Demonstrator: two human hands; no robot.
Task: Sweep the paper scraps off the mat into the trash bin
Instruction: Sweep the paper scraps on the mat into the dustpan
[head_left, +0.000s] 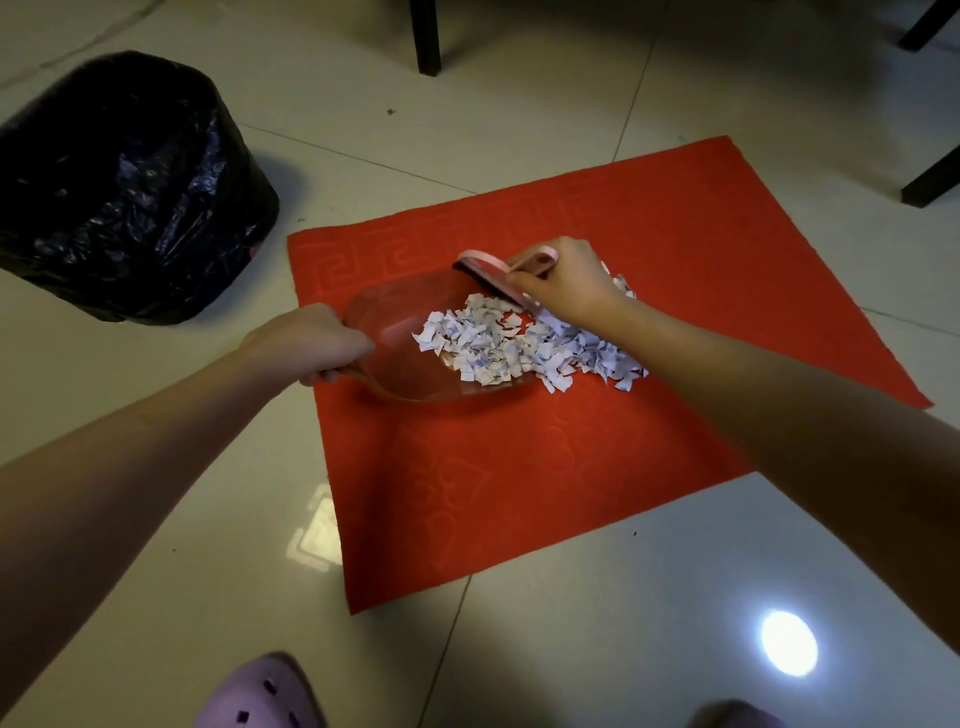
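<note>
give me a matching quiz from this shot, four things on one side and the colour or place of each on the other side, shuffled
Things:
1. trash bin
2. dustpan
3. brush
4. mat

Descriptions:
a. gripped by the right hand
b. red, lying under the paper scraps
c. black, standing off the mat
d. clear, held by the left hand

Pairs: 1-c, 2-d, 3-a, 4-b

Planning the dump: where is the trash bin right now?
In the head view the black-lined trash bin stands on the floor at upper left, just off the far left corner of the red mat, beyond the left hand.
</note>
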